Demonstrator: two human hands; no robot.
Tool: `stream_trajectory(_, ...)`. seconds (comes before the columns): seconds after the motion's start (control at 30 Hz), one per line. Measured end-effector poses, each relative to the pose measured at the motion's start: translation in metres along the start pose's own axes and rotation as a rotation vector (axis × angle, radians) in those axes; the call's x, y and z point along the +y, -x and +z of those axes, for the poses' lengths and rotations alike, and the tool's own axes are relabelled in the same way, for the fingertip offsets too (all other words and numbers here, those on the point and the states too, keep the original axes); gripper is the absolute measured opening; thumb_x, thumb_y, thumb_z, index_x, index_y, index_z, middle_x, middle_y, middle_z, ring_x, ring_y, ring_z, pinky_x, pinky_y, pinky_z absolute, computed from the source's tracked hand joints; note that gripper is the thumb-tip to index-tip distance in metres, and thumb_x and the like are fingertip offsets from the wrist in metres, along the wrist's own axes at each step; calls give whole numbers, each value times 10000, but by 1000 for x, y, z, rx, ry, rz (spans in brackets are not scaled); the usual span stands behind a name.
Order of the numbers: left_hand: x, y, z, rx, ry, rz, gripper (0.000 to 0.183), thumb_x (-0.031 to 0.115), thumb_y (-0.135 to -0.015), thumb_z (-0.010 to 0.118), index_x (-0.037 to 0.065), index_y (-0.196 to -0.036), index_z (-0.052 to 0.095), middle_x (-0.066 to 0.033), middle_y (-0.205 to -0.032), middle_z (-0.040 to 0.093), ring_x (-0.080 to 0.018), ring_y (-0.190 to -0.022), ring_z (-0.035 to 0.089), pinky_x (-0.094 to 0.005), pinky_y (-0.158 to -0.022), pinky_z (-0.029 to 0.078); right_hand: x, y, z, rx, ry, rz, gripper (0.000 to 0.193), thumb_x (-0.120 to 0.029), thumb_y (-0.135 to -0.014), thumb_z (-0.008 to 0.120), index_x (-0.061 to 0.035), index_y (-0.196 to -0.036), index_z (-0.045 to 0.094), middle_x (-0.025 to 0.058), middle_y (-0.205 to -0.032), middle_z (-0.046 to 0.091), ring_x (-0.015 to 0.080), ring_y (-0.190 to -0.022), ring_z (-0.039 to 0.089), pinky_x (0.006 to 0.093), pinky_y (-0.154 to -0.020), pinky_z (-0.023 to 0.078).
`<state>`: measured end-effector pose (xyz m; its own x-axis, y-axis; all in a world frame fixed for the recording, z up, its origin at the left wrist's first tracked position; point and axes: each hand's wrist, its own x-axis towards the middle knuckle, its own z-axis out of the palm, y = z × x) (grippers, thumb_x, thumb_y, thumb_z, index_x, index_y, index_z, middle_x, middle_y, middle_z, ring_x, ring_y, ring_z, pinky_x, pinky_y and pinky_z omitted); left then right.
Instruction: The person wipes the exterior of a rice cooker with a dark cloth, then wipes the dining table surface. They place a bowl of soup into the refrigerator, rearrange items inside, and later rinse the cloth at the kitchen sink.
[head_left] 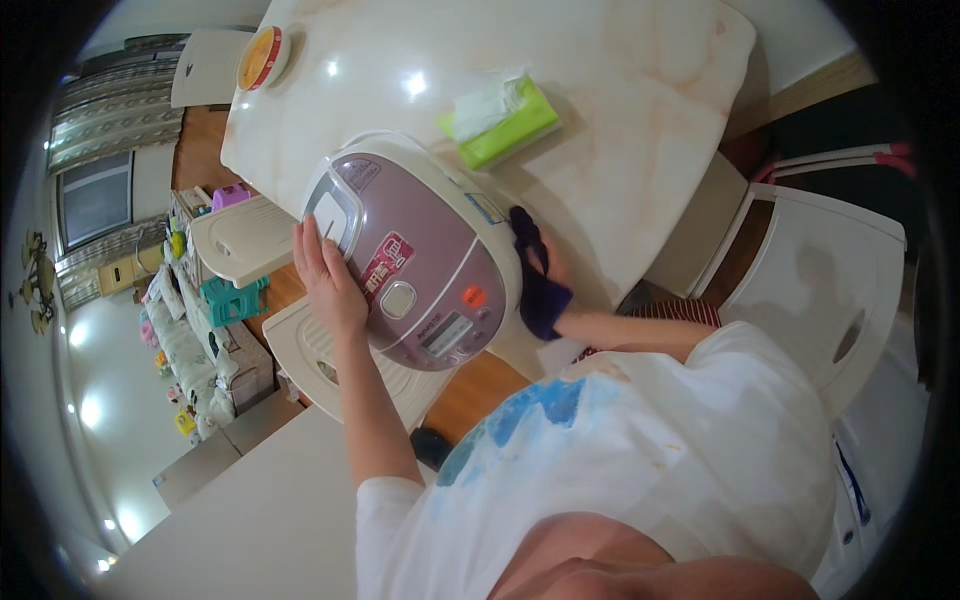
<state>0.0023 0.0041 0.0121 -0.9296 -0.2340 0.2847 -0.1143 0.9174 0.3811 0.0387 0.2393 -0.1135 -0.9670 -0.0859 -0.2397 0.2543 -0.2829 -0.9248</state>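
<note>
A rice cooker (pixel 430 250) with a mauve lid, a white body and a small display panel rests at the near edge of the table. Flat against its left side, with fingers stretched out, lies my left hand (pixel 335 285). On the cooker's right side, my right hand (pixel 556 268) grips a dark purple cloth (pixel 541 300) that presses on the white body. Part of my right hand's fingers is hidden behind the cloth.
The marble-patterned table (pixel 620 90) carries a green tissue pack (pixel 508 125) beyond the cooker and an orange-and-white bowl (pixel 263 58) at far left. Pale chairs stand left (pixel 248 238) and right (pixel 815 290). A teal stool (pixel 235 298) is farther left.
</note>
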Motion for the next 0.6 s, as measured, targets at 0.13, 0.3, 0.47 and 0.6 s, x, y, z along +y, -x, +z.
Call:
stream_trajectory(0.13,4,0,5,13,-48,-19,453,287,-987,375,98,-1393,443,-189,-1455,373,-343,-1352,337,-418,-1090,295,-28,20,4,57,112,-374,409,-12,-904,507,18,-1307,447,179,-1337,458,327,-1234,455,371,-1055,335)
stream_trajectory(0.3,9,-3,21,109,-180,-126,473,349,-977,371,137,-1394,442,-171,-1454,385,-370,-1341,345,-458,-1050,351,-86,-39,12,-92,588,-709,498,-28,-749,648,-50,-1231,524,155,-1253,527,357,-1168,492,414,-993,411)
stream_trajectory(0.47,15,-4,27,156,-211,-261,503,425,-957,357,178,-1384,457,-147,-1465,386,-374,-1348,341,-558,-985,382,-105,-68,30,-157,777,-824,452,-73,-763,650,-65,-1206,564,120,-1250,560,337,-1165,513,413,-997,417)
stream_trajectory(0.6,14,-6,30,182,-188,-282,508,440,-954,355,197,-1389,453,-147,-1461,395,-383,-1352,335,-602,-959,374,-84,-2,12,-258,827,-960,465,-64,-717,665,-46,-1177,595,102,-1256,572,304,-1186,522,432,-1001,408)
